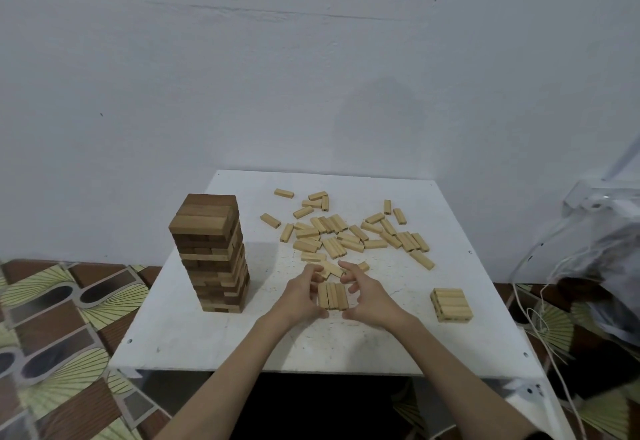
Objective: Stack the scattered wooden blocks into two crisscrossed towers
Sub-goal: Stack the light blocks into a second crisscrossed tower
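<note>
Blocks are the matter here: a row [333, 296] of four light ones lies side by side near the front middle of the white surface [194, 342], between the two hands. The left hand [300, 296] cups the row's left side with curled fingers; the right hand [367, 296] curves at its right side. Whether either truly grips or only presses the row square, I cannot tell. By my judgement a layer is being squared up for the second tower. The next move calls for carrying it whole, probably to the low stack [451, 304] at the right, which sits close to the surface's right edge. The finished tower [212, 252] stands close to the left hand, so elbow room there is tight. Beyond lies the scattered pile [349, 235], with bare surface toward the far edge.
</note>
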